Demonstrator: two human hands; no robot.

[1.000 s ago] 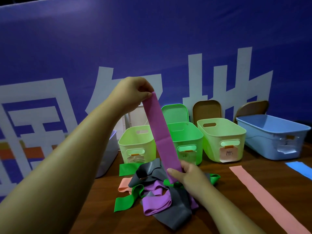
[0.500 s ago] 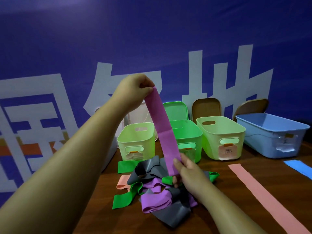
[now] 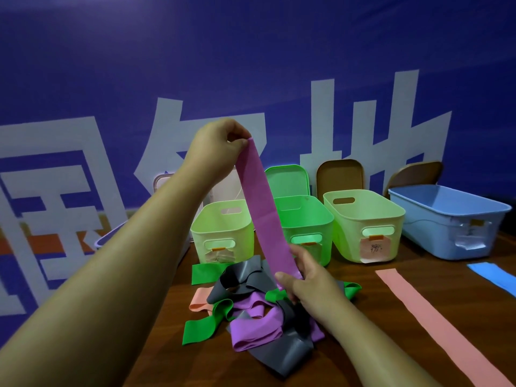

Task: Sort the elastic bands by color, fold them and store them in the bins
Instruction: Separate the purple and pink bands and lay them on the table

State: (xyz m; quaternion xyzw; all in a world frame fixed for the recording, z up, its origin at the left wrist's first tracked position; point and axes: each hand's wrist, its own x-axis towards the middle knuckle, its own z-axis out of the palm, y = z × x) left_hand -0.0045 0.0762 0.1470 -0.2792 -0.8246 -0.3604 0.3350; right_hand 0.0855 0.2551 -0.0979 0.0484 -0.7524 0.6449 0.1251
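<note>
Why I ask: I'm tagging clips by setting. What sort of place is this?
Probably a staged sorting station: wooden table against a printed blue banner, labelled bins in a row, piled elastic bands.

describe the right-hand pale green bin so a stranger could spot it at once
Bins line the wooden table below the blue banner. Find the big blue bin at the right end; the pale green bin sits just left of it. Unlike the other pale green one, its pink label shows dark handwriting.
</note>
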